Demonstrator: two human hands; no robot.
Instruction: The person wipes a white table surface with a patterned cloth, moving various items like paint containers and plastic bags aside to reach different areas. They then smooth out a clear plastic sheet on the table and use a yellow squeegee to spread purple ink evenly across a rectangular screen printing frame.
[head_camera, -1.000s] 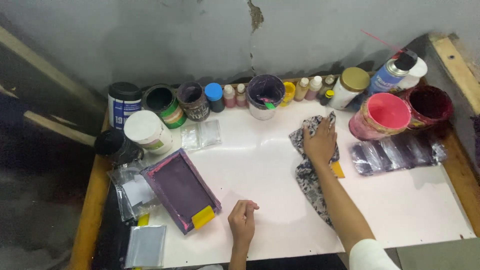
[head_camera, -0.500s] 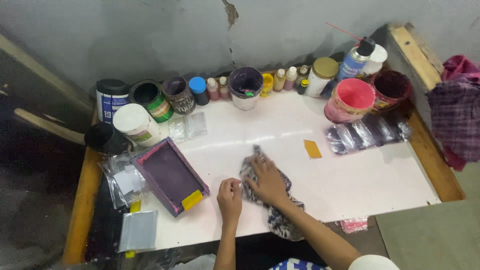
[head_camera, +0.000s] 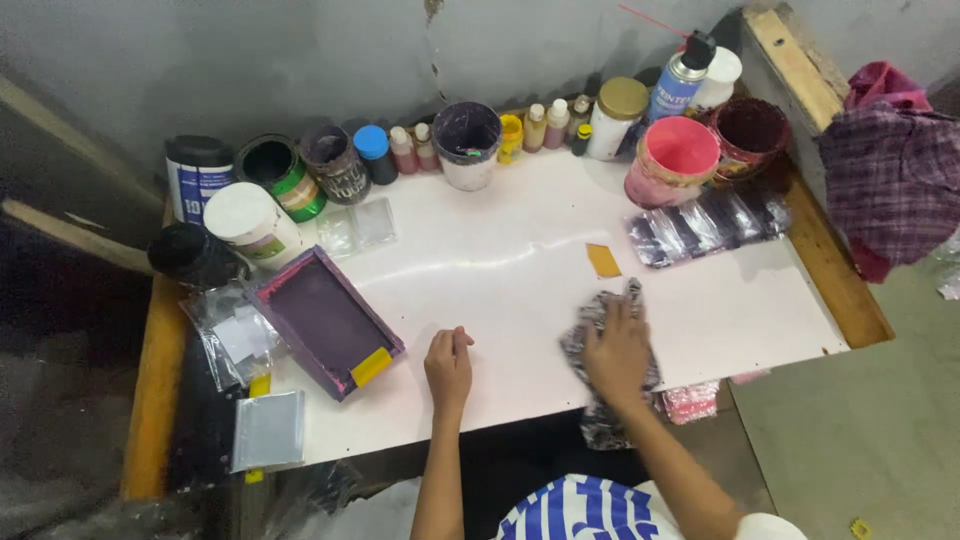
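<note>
My right hand (head_camera: 618, 348) lies flat on a dark patterned rag (head_camera: 588, 330), pressing it onto the white tabletop (head_camera: 500, 270) near the front edge. Part of the rag hangs over that edge. My left hand (head_camera: 448, 364) rests on the white surface a little to the left, fingers curled, holding nothing. A small yellow card (head_camera: 603, 261) lies just beyond the rag. A purple-stained screen frame (head_camera: 322, 321) with a yellow tab sits left of my left hand.
Paint tubs, jars, small bottles and a spray can (head_camera: 680, 78) line the back by the wall. A pink tub (head_camera: 675, 158) and a plastic sheet (head_camera: 708, 225) stand at the right. Plastic bags (head_camera: 232, 335) lie at the left. Checked cloth (head_camera: 890, 180) hangs right.
My right hand has dragged the rag from the far right of the table back to the front edge, uncovering the yellow card. My left hand has stayed put.
</note>
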